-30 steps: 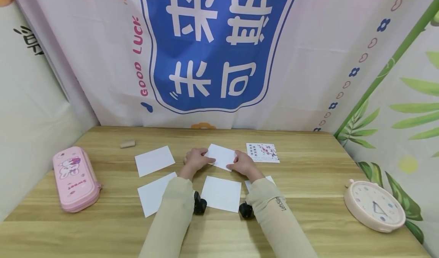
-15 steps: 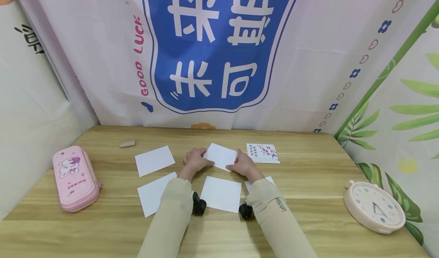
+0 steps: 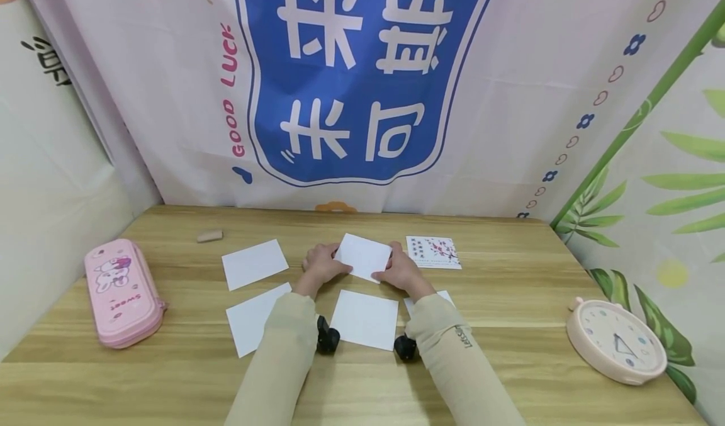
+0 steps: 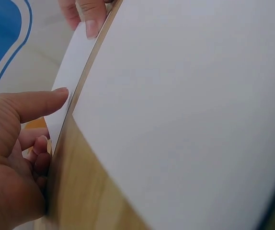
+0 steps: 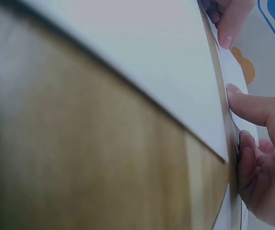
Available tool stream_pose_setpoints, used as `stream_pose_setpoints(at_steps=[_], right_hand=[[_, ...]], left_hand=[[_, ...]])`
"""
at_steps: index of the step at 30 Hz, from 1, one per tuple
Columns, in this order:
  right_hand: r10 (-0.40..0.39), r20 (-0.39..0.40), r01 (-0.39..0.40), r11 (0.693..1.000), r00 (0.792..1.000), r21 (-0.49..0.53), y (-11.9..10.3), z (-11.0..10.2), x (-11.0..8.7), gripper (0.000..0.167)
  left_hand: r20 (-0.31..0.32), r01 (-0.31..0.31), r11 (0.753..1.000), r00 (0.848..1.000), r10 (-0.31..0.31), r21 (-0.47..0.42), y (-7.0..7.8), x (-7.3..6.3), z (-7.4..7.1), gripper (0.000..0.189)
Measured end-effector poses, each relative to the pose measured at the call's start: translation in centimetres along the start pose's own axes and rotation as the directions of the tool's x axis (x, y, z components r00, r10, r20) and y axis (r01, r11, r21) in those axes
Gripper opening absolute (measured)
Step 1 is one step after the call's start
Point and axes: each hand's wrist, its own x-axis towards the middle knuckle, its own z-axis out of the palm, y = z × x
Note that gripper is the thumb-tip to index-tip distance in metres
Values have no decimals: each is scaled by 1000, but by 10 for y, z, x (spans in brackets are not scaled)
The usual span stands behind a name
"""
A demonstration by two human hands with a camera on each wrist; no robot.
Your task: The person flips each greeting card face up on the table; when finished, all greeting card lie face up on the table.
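Note:
Both hands hold one blank white card (image 3: 364,256) near the middle of the table, its far edge tipped up a little. My left hand (image 3: 324,265) pinches its left side, thumb on the face and fingers behind; my right hand (image 3: 402,269) grips the right side the same way. In the left wrist view the thumb (image 4: 44,104) lies against the card's edge. The right wrist view shows the other thumb (image 5: 252,106) on the card, with fingers curled below. Just in front of the hands lies another white card (image 3: 365,320), flat on the wood.
Two white cards (image 3: 255,264) lie to the left, the nearer partly under the left sleeve. A printed blossom card (image 3: 433,252) lies back right; another white card is mostly hidden by the right sleeve. Around them are a pink pencil case (image 3: 123,294), a small tan piece (image 3: 210,236) and a clock (image 3: 617,341).
The held card's far edge has risen slightly towards the wall, and it shows a little more of its face. Both hands keep their hold in nearly the same place.

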Motion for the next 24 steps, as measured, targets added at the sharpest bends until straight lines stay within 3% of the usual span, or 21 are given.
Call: stream_pose_setpoints(at_steps=[7, 11, 16, 24], right_hand=[[-7, -2, 7, 1000, 1000, 4, 2, -1, 0, 88], [14, -7, -14, 1000, 1000, 1, 1, -2, -1, 67], [37, -25, -36, 999, 999, 39, 1, -1, -1, 48], [53, -87, -32, 974, 995, 224, -1, -3, -2, 16]], left_hand=[[-102, 21, 996, 994, -29, -81, 1, 0, 2, 39], [-156, 11, 977, 987, -45, -212, -1, 2, 3, 24], [-181, -27, 923, 982, -47, -383, -4, 1, 1, 17], [-146, 9, 828, 983, -109, -560, -8, 0, -6, 22]])
